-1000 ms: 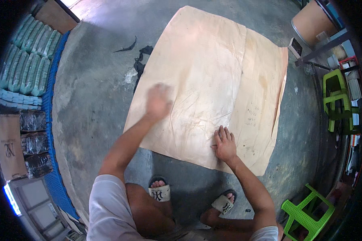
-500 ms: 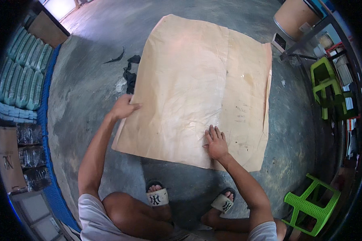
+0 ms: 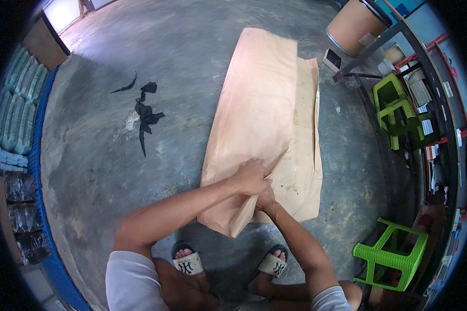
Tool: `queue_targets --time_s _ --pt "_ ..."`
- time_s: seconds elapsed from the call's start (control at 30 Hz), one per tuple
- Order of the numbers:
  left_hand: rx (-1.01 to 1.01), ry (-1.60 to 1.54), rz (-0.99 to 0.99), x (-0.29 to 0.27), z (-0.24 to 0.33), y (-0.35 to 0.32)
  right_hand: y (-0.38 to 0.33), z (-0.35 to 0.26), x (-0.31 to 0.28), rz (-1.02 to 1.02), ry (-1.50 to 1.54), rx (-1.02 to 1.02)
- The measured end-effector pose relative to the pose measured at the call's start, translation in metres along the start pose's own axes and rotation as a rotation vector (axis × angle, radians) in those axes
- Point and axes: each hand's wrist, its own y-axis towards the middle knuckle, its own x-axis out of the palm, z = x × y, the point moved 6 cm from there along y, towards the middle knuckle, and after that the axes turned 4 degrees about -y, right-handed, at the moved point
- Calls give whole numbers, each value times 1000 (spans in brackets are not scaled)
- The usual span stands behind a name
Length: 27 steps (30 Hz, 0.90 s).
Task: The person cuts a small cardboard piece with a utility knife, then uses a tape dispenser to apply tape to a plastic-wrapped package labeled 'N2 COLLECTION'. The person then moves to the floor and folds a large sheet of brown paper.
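From the head view I see both hands meeting on the brown paper sheet (image 3: 264, 119), which lies on the concrete floor (image 3: 140, 155) in front of the sandalled feet. Half a second ago the sheet lay spread flat; now its left half is swung over onto the right, so the fold is well under way. My left hand (image 3: 250, 177) is closed on the folded edge. My right hand (image 3: 264, 198) sits beneath it, mostly hidden, and I cannot tell its grip. Black scraps (image 3: 146, 111) lie apart to the left; green stools (image 3: 394, 256) stand right.
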Motion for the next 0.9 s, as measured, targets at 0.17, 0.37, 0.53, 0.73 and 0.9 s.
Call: queue_targets --time_s 0.17,0.37,0.53,0.73,0.9 --pt "-64 87 135 21 -5 3 -24 45 -33 340 896 308" --pt "-113 117 103 35 -14 17 -69 11 -57 -57 1925 597" --pt "-94 2 113 35 -24 38 -91 27 -87 56 1714 594" --pt "-126 -69 -102 37 -50 38 -86 10 -106 95 1492 641" --pt "77 200 -21 35 -42 25 -98 67 -38 266 1081 883"
